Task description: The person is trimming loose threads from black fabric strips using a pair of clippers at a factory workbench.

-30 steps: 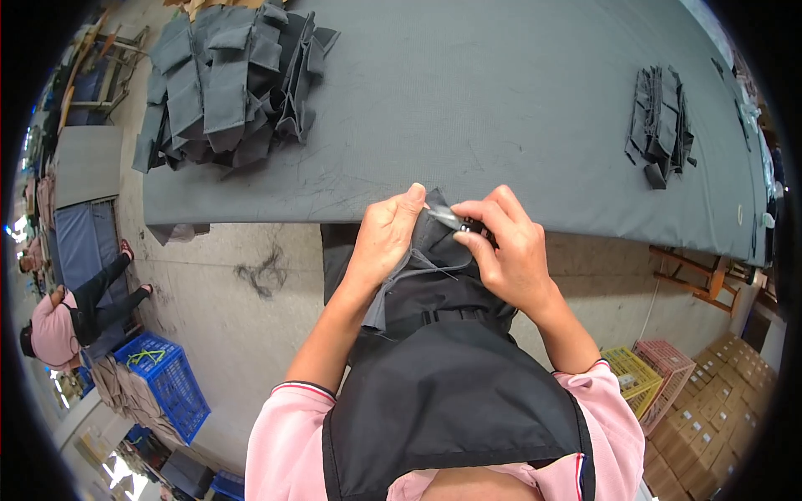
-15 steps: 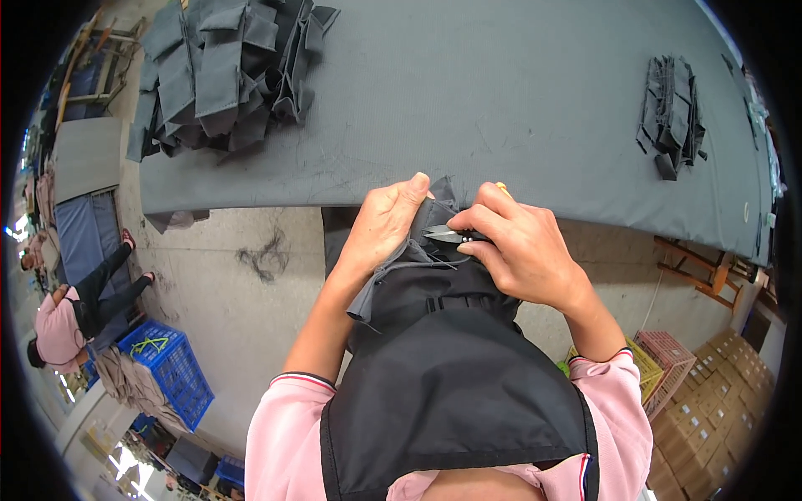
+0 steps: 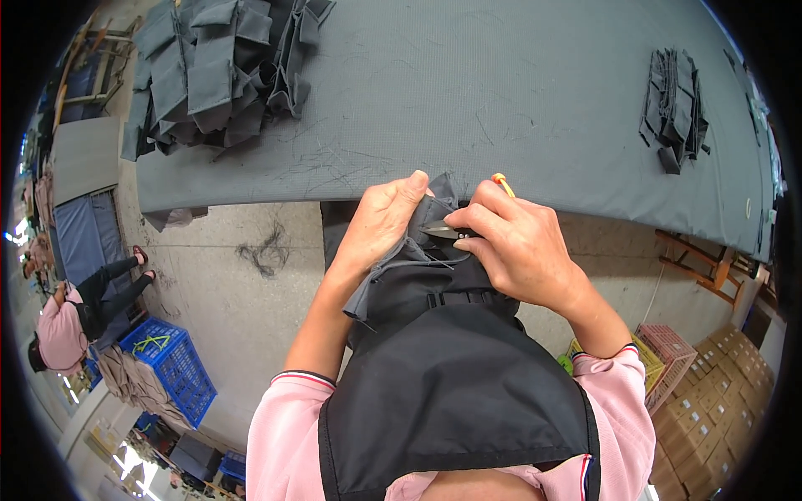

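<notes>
Grey fabric piece [image 3: 418, 259] — soft, light, floppy — is pinched at its far edge by the left hand [image 3: 380, 221], just near of the table [image 3: 518, 100]. The right hand [image 3: 518, 246] grips snips [image 3: 443, 230], blades pointing left. Its long axis runs near to far; best held by the seam.

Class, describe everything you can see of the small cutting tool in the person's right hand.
The thread snips show only a short, pointed, silvery metal blade tip, lying roughly level and pointing left. The right hand closes over the rest; an orange end pokes out above the fingers. The tip meets the dark grey fabric piece pinched by the left hand.
</notes>
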